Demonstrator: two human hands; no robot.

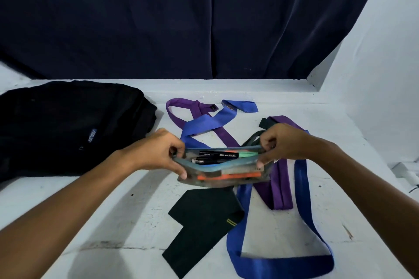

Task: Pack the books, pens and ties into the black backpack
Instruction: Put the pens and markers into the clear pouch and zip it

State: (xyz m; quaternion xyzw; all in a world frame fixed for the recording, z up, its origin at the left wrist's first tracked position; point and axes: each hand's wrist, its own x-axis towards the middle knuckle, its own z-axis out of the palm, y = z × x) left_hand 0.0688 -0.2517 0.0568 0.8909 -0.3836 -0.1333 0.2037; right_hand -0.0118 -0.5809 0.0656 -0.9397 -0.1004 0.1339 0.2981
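We cannot see the whole black backpack: its left side runs off the frame at nine o'clock, and its dark cloth swallows any zip or opening. No books show anywhere. The pouch's lower half is blurred, so we can only make out an orange bar through its cloudy wall, not what it is. The black tie is partly covered by the pouch, and the blue tie is cut by the frame's bottom edge.

At the centre, held above the white tabletop, the clear pencil pouch lies with its long axis from nine to three o'clock, its open mouth turned up and away from us. Inside, a black pen and a green one lie along the same axis.

Our left hand pinches the pouch's nine o'clock end, thumb on the near rim and fingers curled over the far rim. Our right hand grips the three o'clock end likewise, curled fingers spreading the mouth apart.

A purple tie loops at twelve o'clock beyond the pouch, crossing the blue one; a second purple length lies at four o'clock. The backpack rests flat at ten o'clock, just beside our left hand.
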